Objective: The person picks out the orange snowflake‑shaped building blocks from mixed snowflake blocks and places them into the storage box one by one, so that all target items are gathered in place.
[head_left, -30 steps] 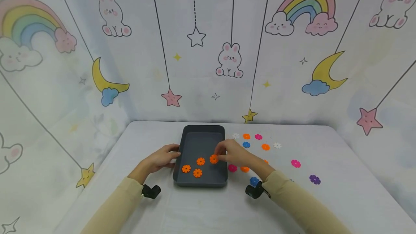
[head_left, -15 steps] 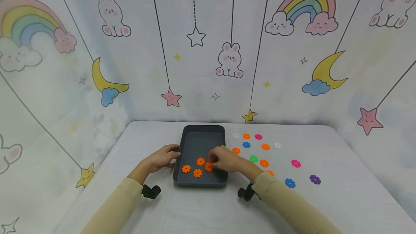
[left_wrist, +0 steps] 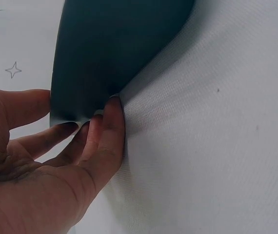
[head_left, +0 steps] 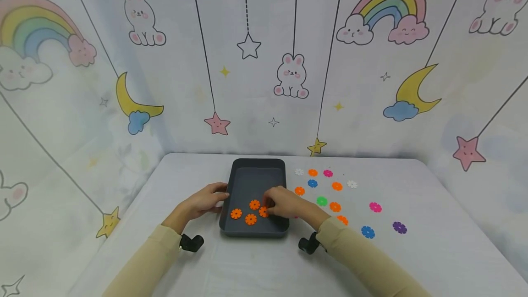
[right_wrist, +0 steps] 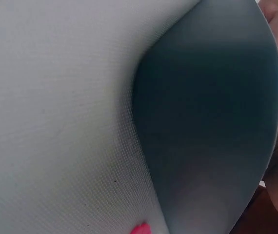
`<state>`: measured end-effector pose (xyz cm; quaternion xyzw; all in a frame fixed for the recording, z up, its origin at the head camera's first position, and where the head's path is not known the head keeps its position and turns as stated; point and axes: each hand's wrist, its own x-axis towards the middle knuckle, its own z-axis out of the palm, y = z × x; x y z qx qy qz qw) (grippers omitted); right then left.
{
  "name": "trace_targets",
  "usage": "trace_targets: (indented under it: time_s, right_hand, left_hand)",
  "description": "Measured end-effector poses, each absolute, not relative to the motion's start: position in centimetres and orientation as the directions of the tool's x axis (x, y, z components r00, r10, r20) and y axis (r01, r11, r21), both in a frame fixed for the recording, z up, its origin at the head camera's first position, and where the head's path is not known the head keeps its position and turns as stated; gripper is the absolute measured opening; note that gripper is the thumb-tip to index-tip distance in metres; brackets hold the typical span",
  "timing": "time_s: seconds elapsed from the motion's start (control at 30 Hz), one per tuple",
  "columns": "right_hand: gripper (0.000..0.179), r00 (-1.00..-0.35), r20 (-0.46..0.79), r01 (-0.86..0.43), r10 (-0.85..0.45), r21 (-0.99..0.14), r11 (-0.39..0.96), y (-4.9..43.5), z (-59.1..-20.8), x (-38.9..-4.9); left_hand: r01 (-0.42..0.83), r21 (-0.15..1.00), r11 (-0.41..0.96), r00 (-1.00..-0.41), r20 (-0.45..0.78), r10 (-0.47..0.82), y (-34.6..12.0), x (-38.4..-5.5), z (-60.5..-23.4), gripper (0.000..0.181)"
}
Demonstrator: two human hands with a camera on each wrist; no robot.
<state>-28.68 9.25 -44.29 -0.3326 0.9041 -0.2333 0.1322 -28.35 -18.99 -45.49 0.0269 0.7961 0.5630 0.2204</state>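
A dark grey rectangular tray (head_left: pixel 256 178) lies on the table. My left hand (head_left: pixel 206 199) holds its left side; in the left wrist view the thumb reaches over the rim and the other fingertips lie against the outer wall. My right hand (head_left: pixel 284 201) is inside the tray at the right, its thumb and finger pinching an orange flower-shaped disc (head_left: pixel 262 212) low over the tray floor. Three more orange discs lie close by: one at the left (head_left: pixel 236 214), one above (head_left: pixel 255 204), one below (head_left: pixel 250 219). In the right wrist view the tray wall hides the right fingertips.
Right of the tray, several flower-shaped discs are scattered on the white cloth: orange (head_left: pixel 335 206), green (head_left: pixel 321 201), blue (head_left: pixel 368 232), pink (head_left: pixel 375 207), white (head_left: pixel 352 184) and purple (head_left: pixel 399 228). A patterned curtain (head_left: pixel 255 86) stands behind the table.
My right hand has moved left and toward me within the tray, carrying the orange disc beside the other three. Discs under the right forearm have come into sight. The left hand has stayed still.
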Motion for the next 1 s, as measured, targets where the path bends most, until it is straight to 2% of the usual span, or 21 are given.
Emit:
trace_targets:
  time_s: [0.17, 0.47, 0.6, 1.0]
  right_hand:
    - [0.012, -0.737, -0.076, -0.549, -0.672, -0.513, 0.660, 9.3, -44.5, -28.8]
    - [0.029, -0.700, 0.002, -0.567, -0.714, -0.609, 0.555, 11.5, -42.4, -28.0]
    - [0.033, -0.718, 0.015, -0.537, -0.696, -0.649, 0.539, 13.5, -41.0, -27.8]
    - [0.027, -0.818, 0.068, -0.487, -0.572, -0.611, 0.624, 21.2, -40.3, -29.2]
  left_hand:
    - [-0.207, 0.908, 0.364, -0.906, -0.318, 0.278, -19.1, -28.3, -45.5, 0.052]
    - [-0.212, 0.911, 0.355, -0.903, -0.321, 0.285, -19.2, -28.4, -45.6, 0.051]
    - [-0.218, 0.910, 0.352, -0.901, -0.326, 0.285, -19.2, -28.5, -45.5, 0.052]
    - [-0.216, 0.909, 0.357, -0.900, -0.327, 0.290, -19.1, -28.6, -45.6, 0.052]
